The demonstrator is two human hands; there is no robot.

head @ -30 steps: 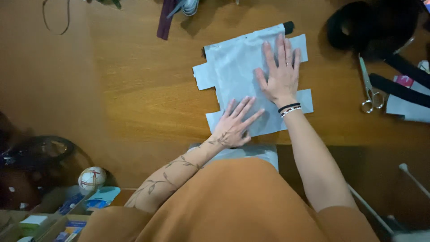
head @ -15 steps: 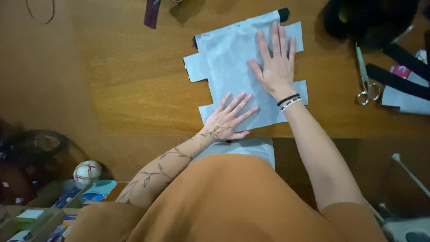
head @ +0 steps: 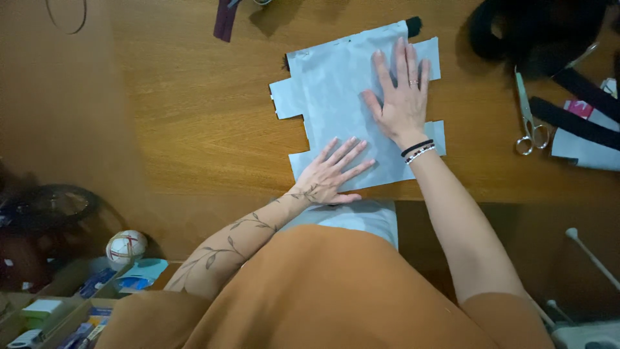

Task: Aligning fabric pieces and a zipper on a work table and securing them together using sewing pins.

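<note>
Changes since the earlier views:
- Left hand (head: 332,174): fingers spread a little wider on the near edge of the pale blue cut fabric piece (head: 336,97); palm flat, placement almost the same.
- Right hand (head: 402,103): flat on the far right part of the fabric, shifted only slightly.
- Fabric piece: sits somewhat differently in view, mostly from head movement.

wooden table (head: 194,116), dim cluttered floor (head: 58,271)

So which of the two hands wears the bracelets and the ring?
The right hand, flat on the upper part of the pale grey fabric piece. The left hand is bare, with a leaf tattoo running up its forearm.
</note>
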